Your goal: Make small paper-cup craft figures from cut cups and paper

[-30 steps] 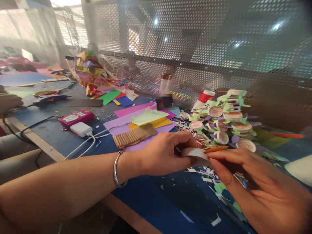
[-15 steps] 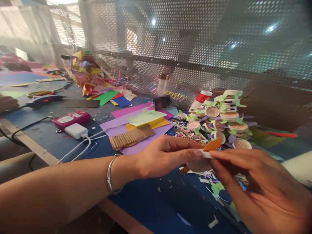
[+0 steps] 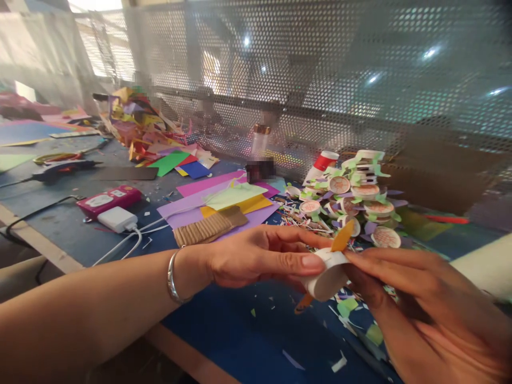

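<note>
A short white paper ring (image 3: 328,282) with orange paper pieces sticking out above and below is held over the blue tabletop. My left hand (image 3: 272,258) grips its left side, thumb on top and fingers behind. At its right edge, beside the upper orange paper piece (image 3: 343,236), my right hand (image 3: 416,298) pinches the rim between thumb and fingers. The ring's open side is tilted toward me. Just behind my hands stands a heap of round white paper pieces (image 3: 366,192) with green and purple tabs.
Purple paper sheets (image 3: 168,210) and a strip of corrugated cardboard (image 3: 210,226) lie left of centre. Further left are a magenta box (image 3: 109,201), a white adapter (image 3: 117,219) and cables. A perforated metal screen (image 3: 312,80) runs along the back. Paper scraps (image 3: 339,362) litter the table.
The paper ring has turned, so its open round side now shows more toward me. Both hands keep hold of it. The view has shifted slightly.
</note>
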Demonstrator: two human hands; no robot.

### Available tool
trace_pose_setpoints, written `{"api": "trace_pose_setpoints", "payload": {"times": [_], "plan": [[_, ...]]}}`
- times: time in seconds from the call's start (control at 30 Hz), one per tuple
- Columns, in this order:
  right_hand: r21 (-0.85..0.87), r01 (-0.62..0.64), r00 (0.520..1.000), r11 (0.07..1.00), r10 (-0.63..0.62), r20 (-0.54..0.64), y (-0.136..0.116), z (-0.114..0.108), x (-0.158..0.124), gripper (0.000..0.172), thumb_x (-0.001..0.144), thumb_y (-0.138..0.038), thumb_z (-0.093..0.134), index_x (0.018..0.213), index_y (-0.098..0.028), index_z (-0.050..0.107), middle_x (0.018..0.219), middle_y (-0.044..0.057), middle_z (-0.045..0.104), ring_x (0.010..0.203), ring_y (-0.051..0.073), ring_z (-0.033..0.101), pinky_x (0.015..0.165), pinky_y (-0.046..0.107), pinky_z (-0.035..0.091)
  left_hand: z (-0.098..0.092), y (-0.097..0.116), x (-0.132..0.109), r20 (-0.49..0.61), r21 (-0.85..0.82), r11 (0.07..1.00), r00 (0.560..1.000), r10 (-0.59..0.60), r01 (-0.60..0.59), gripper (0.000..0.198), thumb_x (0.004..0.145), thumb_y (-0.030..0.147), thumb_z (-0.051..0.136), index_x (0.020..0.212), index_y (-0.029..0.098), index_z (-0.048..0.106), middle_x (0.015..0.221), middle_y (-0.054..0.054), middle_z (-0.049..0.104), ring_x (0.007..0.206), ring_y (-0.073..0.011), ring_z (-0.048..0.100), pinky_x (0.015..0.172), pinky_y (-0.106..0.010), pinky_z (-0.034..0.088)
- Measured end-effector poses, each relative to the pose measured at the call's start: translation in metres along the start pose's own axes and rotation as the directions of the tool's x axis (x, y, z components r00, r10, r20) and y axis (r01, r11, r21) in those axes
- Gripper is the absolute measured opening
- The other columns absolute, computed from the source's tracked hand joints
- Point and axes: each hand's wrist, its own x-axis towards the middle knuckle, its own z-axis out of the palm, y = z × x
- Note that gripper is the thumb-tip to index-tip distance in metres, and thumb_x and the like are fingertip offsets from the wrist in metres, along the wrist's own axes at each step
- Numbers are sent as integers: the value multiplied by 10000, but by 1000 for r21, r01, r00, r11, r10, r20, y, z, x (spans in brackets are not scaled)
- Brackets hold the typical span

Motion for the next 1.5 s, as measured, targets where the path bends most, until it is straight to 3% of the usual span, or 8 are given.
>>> {"api": "trace_pose_setpoints", "payload": {"times": [0.23, 0.67, 0.87, 1.03, 1.23, 1.5], "plan": [[37, -11, 1000, 999, 12, -16, -4, 7, 2, 280, 896, -49, 700, 1098, -240, 732, 1007, -12, 722, 887, 163, 686, 885, 306, 512, 0, -3, 2, -75, -5, 999, 997, -37, 37, 374, 731, 387, 900, 1010, 184, 756, 866, 4, 712, 729, -85, 678, 685, -191, 547], [-6, 20, 999, 1000, -20, 25, -5, 3, 4, 243, 931, -76, 665, 1091, -252, 716, 998, -14, 718, 881, 153, 685, 877, 289, 514, -7, -4, 4, -32, -57, 989, 990, -135, 133, 370, 704, 407, 914, 957, 183, 764, 849, 16, 740, 738, -93, 722, 682, -172, 585], [-46, 13, 999, 999, -11, 45, -9, 4, 7, 204, 965, -104, 642, 1099, -247, 699, 1007, -6, 720, 948, 150, 686, 895, 258, 533, -8, -3, 4, 6, -46, 987, 988, -153, 153, 336, 768, 430, 865, 939, 169, 741, 863, -13, 762, 780, -137, 761, 688, -177, 590], [28, -138, 986, 990, 135, 101, -1, 7, 9, 143, 979, -178, 657, 1068, -273, 717, 966, -24, 721, 889, 140, 678, 836, 266, 527, -7, -3, 6, 52, -23, 989, 988, -147, 148, 347, 880, 460, 754, 1071, 171, 745, 904, -47, 784, 801, -155, 780, 727, -179, 591], [145, -338, 934, 930, 312, 177, 8, 16, 8, 73, 967, -270, 688, 1012, -296, 740, 878, -46, 755, 757, 138, 714, 694, 274, 544, -9, -5, 10, -50, -30, 985, 984, -172, 170, 392, 1062, 390, 464, 1070, 105, 735, 950, -103, 794, 832, -165, 783, 818, -225, 596], [147, -396, 908, 906, 362, 211, 8, 16, 9, 109, 960, -331, 680, 997, -276, 766, 833, -19, 775, 656, 149, 707, 681, 299, 569, -11, -7, 11, -105, -37, 980, 974, -200, 197, 403, 1067, 387, 450, 1090, 87, 718, 970, -130, 799, 839, -173, 783, 828, -242, 590]]}}
